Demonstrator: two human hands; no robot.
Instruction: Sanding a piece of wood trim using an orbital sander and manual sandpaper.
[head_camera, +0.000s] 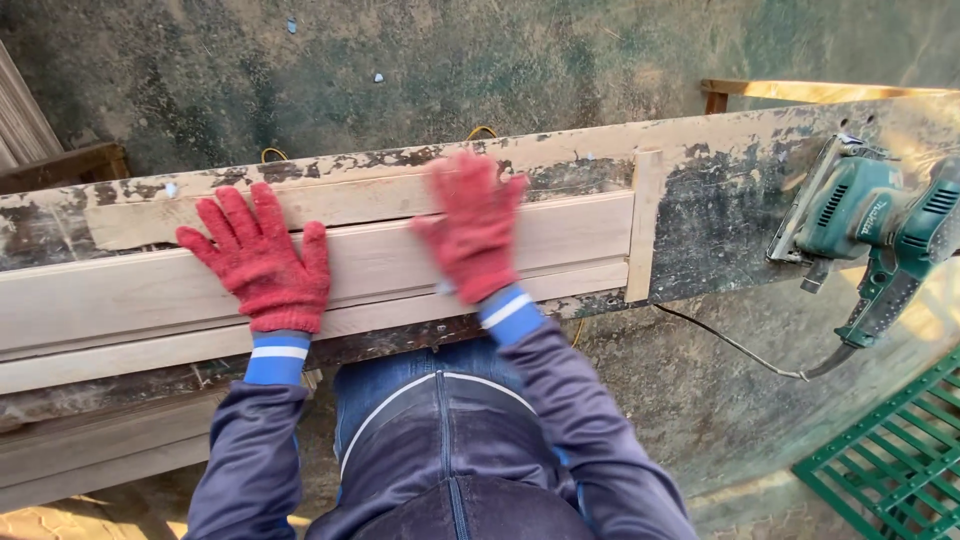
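Observation:
My left hand in a red knit glove lies flat, fingers spread, on a long pale wooden board that rests on a worn workbench. My right hand, also in a red glove, presses flat on the same board further right, fingers apart. Neither hand grips anything. The board's right end butts against a short upright wooden strip. A second thinner board lies along the near edge.
A green electric sander sits on the bench at the right, its black cord trailing down. A green metal grate lies at the lower right. More planks are stacked at the lower left. Dirt ground lies beyond.

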